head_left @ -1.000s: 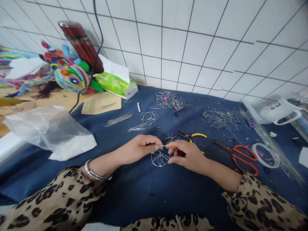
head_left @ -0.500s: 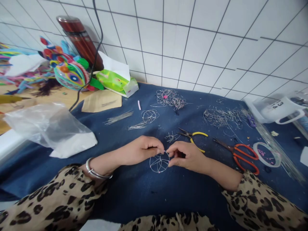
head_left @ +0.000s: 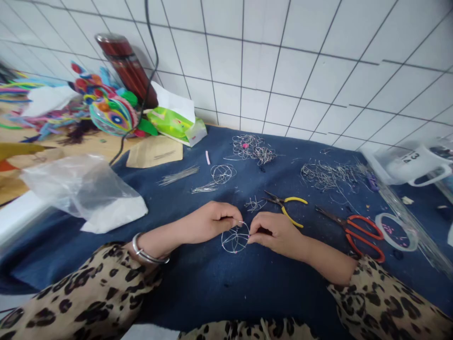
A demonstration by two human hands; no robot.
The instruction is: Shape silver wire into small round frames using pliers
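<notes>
A round wire flower frame point(head_left: 234, 239) hangs between both hands just above the dark blue cloth point(head_left: 219, 283). My left hand point(head_left: 208, 221) pinches its upper left rim with closed fingers. My right hand point(head_left: 274, 232) pinches the upper right rim, fingers curled closed. A silver bangle point(head_left: 146, 253) sits on my left wrist. Both sleeves are leopard print.
Yellow-handled pliers point(head_left: 287, 206) and orange-handled scissors point(head_left: 354, 226) lie right of the hands. Wire pieces point(head_left: 327, 174), finished wire frames point(head_left: 252, 147) and straight wire bundles point(head_left: 179, 175) lie farther back. A clear plastic bag point(head_left: 83, 191) is at the left, a tape roll point(head_left: 396, 231) at the right.
The hands stay on the wire frame with small finger shifts at its top rim. The view has moved slightly, so everything sits a little to the right.
</notes>
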